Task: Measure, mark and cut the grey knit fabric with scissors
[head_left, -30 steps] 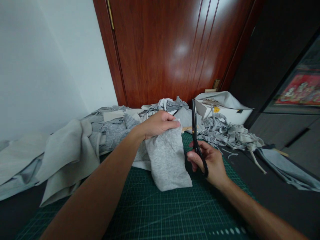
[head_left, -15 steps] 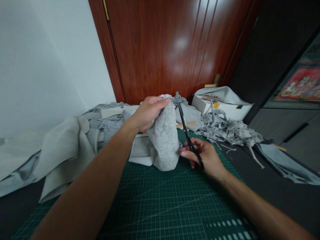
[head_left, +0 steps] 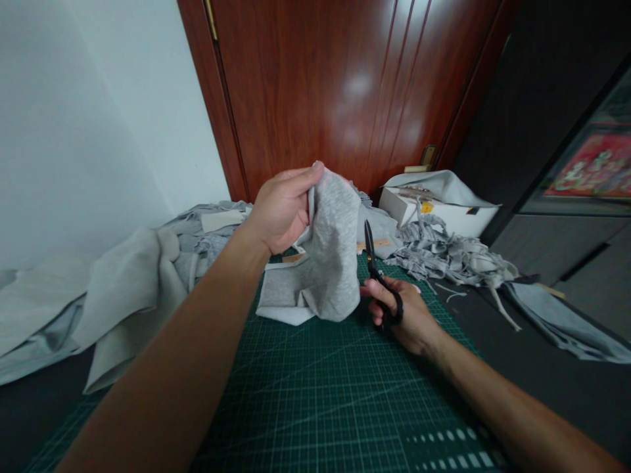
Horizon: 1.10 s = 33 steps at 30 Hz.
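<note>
Near the middle of the view, my left hand (head_left: 286,207) pinches the top edge of a grey fabric piece (head_left: 332,249), which hangs down with its lower part resting on the green cutting mat (head_left: 315,387). To the right of the cloth, my right hand (head_left: 397,305) is closed around the handles of black scissors (head_left: 373,263). The scissor blades point up and away, look closed, and are apart from the fabric. A pinkish line runs along the cloth's upper edge.
Grey and pale fabric (head_left: 128,276) is heaped at the left. At the back right are a white box (head_left: 438,213) and a tangle of cloth strips (head_left: 453,253). Folded cloth (head_left: 566,322) lies far right. A brown door (head_left: 315,92) stands behind.
My left hand has risen slightly, lifting the fabric's top and spreading it wider. The scissors have moved right and down, away from the cloth, and are turned more upright.
</note>
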Motion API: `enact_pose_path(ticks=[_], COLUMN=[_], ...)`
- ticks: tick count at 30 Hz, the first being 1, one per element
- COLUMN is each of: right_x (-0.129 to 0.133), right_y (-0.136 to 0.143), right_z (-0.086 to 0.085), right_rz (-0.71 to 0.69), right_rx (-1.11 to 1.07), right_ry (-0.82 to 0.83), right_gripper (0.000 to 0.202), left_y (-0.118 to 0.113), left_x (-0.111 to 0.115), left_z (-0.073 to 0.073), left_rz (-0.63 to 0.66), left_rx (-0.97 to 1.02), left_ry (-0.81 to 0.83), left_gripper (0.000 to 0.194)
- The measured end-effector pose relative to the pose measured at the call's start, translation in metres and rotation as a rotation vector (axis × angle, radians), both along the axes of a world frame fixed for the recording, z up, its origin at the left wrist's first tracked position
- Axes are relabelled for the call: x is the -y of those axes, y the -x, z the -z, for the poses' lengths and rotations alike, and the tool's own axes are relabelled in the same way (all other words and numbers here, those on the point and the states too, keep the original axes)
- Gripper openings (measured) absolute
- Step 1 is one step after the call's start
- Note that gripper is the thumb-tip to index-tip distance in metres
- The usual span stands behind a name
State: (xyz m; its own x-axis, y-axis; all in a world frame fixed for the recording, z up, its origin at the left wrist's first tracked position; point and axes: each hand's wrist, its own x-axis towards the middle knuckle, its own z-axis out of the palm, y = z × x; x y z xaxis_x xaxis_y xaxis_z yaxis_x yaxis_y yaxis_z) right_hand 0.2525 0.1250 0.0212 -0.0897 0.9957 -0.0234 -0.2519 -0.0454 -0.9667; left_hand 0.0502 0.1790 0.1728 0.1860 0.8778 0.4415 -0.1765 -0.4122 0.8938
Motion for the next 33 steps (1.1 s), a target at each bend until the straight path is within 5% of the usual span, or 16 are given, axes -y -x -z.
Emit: enact_pose_path(ticks=[6,10,19,29,33], right_x=[0.002,-0.003,-0.016,-0.020,-0.022], right_y=[0.001,-0.007,-0.032,-0.036,-0.039], right_z=[-0.008,-0.016,-0.025,-0.023,-0.024], right_rz=[-0.065,0.033,0.185,0.261,0.283], right_rx=[-0.216,-0.253,-0.352,-0.385,-0.416], right_ry=[-0.041,-0.148,-0.159,-0.211,-0.206], right_gripper=[0.044,0.040,0.040,0.039,0.038], left_y=[0.004,0.009,0.017,0.016,0.013], left_x=[-0.003,-0.014,-0.050,-0.044,-0.044], left_z=[0.001,0.006,0.043,0.033,0.048], left_rz=[-0.041,-0.020,-0.167,0.026,0.124], left_rx=[0.007,-0.018,-0.170,-0.005,-0.058], left_ry=[-0.005,-0.025,-0.002,0.066,0.131], left_gripper=[0.023,0.026,0.038,0.027,0.026])
